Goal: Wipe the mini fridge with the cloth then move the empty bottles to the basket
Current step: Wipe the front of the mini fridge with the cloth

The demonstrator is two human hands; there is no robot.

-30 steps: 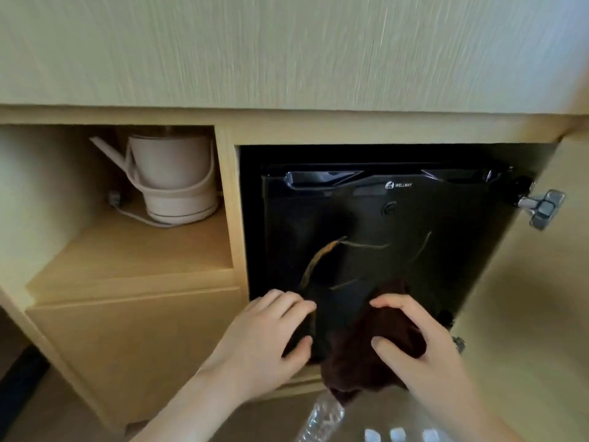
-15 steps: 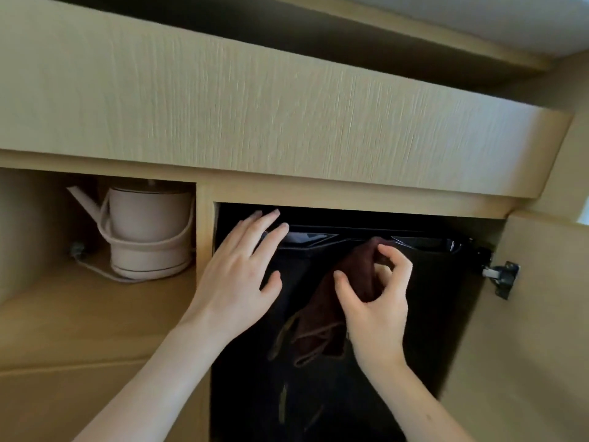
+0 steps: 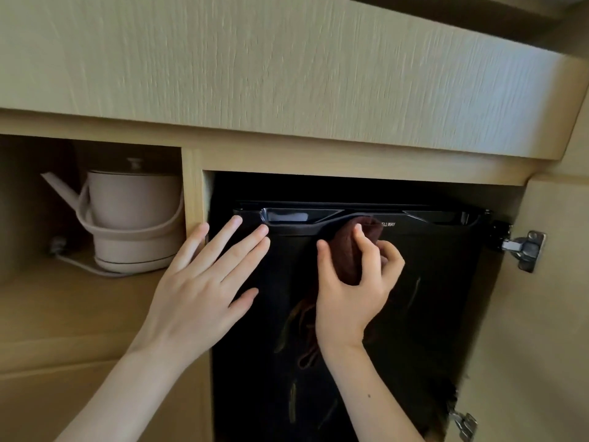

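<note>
A black mini fridge (image 3: 430, 282) sits inside a wooden cabinet niche, its glossy door closed. My right hand (image 3: 353, 291) pinches a dark brown cloth (image 3: 347, 250) against the top of the fridge door, just under the handle recess. My left hand (image 3: 204, 282) lies flat, fingers spread, on the upper left of the door beside the niche's frame. No bottles or basket are in view.
A beige electric kettle (image 3: 130, 218) with its cord stands on the open shelf to the left. The cabinet door (image 3: 548, 314) is swung open on the right, with metal hinges (image 3: 526, 247) on it. A wooden counter edge (image 3: 287, 74) overhangs above.
Both hands went from the bottom of the fridge door up to its top edge with the cloth. My view tilted upward, and the bottles at the bottom dropped out of sight.
</note>
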